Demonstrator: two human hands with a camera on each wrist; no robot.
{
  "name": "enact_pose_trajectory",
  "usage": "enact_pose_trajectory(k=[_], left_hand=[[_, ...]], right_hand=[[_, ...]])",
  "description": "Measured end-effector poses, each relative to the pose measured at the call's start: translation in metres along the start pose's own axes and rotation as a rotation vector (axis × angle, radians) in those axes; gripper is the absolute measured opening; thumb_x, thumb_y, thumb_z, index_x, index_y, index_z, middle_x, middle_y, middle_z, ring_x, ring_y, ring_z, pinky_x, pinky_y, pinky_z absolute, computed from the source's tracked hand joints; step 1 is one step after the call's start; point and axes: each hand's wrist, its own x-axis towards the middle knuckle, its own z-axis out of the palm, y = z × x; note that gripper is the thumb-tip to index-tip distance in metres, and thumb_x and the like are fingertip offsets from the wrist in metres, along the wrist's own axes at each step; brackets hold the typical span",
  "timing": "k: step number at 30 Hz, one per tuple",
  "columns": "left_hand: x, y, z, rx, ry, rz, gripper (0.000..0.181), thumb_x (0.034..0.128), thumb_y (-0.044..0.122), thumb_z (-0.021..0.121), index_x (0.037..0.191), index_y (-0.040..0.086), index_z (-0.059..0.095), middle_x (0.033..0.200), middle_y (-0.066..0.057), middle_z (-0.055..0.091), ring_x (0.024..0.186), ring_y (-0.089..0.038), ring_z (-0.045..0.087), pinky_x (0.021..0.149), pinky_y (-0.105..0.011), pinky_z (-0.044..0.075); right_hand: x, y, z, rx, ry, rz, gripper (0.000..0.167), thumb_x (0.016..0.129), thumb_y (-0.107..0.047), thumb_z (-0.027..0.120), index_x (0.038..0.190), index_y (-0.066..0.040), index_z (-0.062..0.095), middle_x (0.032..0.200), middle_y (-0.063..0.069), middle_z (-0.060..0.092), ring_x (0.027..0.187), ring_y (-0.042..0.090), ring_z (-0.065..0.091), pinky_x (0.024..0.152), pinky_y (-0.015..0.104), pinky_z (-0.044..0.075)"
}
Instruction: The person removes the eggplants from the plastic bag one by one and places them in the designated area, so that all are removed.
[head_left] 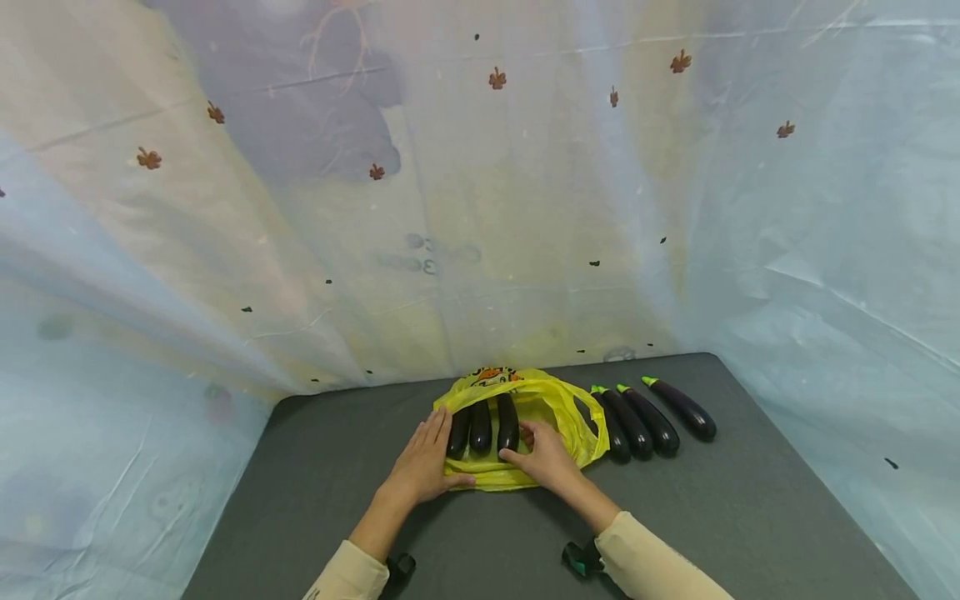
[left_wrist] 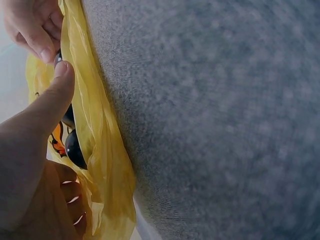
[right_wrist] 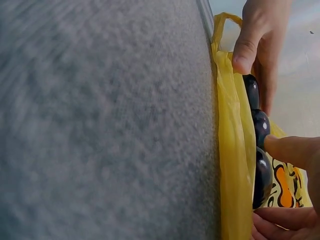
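A yellow plastic bag (head_left: pixel 491 479) lies on the dark grey table with its mouth spread toward me. Inside it are three glossy dark eggplants side by side. At the bag's left side, my left hand (head_left: pixel 423 462) rests with long straight fingers, its thumb along the front rim, beside the leftmost eggplant (head_left: pixel 458 435). The middle eggplant (head_left: pixel 481 429) lies between the other two. My right hand (head_left: pixel 551 458) reaches into the mouth and holds the rightmost eggplant (head_left: pixel 507 423) between thumb and fingers. The right wrist view shows this eggplant (right_wrist: pixel 262 180) with the thumb against it.
Right of the bag, several more eggplants lie in a row with green stem ends away from me, including the outermost eggplant (head_left: pixel 682 410). A pale printed plastic sheet (head_left: pixel 480 250) hangs behind and around the grey table (head_left: pixel 330 467).
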Motion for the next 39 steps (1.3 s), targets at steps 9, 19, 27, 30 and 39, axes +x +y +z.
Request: enact_pose_trajectory(k=[9,19,27,30,39], left_hand=[[0.0009,-0.0021,0.002,0.02,0.022,0.001,0.124,0.088,0.064,0.081,0.171,-0.002,0.016,0.178,-0.022,0.014,0.164,-0.04,0.017,0.133,-0.055,0.019],[0.0016,-0.004,0.0045,0.03,0.019,0.0,0.124,0.0883,0.064,0.081,0.171,-0.002,0.015,0.178,-0.022,0.014,0.164,-0.04,0.017,0.133,-0.055,0.019],[0.0015,-0.0028,0.0044,0.021,0.013,0.002,0.124,0.0887,0.062,0.081,0.171,-0.001,0.015,0.178,-0.021,0.014,0.165,-0.039,0.016,0.133,-0.055,0.018],[0.0013,-0.0017,0.0031,0.017,0.012,0.004,0.123,0.0889,0.061,0.082,0.171,-0.002,0.015,0.178,-0.021,0.014,0.165,-0.039,0.016,0.133,-0.055,0.018],[0.0008,-0.0006,0.0023,0.022,0.013,0.01,0.123,0.0889,0.061,0.082,0.171,-0.003,0.016,0.178,-0.022,0.015,0.165,-0.04,0.016,0.133,-0.055,0.019]], right_hand=[[0.0027,0.0006,0.004,-0.048,-0.003,0.001,0.073,0.092,-0.035,0.088,0.142,0.01,0.06,0.118,0.019,0.066,0.104,0.033,0.065,0.088,0.054,0.058],[0.0047,-0.0011,0.006,-0.053,0.005,0.013,0.078,0.092,-0.039,0.088,0.144,0.011,0.06,0.126,0.024,0.067,0.11,0.038,0.066,0.093,0.058,0.058],[0.0052,0.0,0.008,-0.061,0.013,0.022,0.077,0.09,-0.04,0.089,0.142,0.01,0.062,0.125,0.022,0.067,0.11,0.037,0.066,0.092,0.057,0.058],[0.0047,-0.0001,0.008,-0.062,0.017,0.021,0.076,0.09,-0.039,0.089,0.141,0.01,0.062,0.123,0.022,0.067,0.107,0.035,0.066,0.09,0.056,0.058],[0.0025,0.0002,0.0062,-0.061,0.026,0.012,0.071,0.09,-0.031,0.089,0.141,0.011,0.062,0.115,0.018,0.066,0.1,0.03,0.064,0.086,0.053,0.057]])
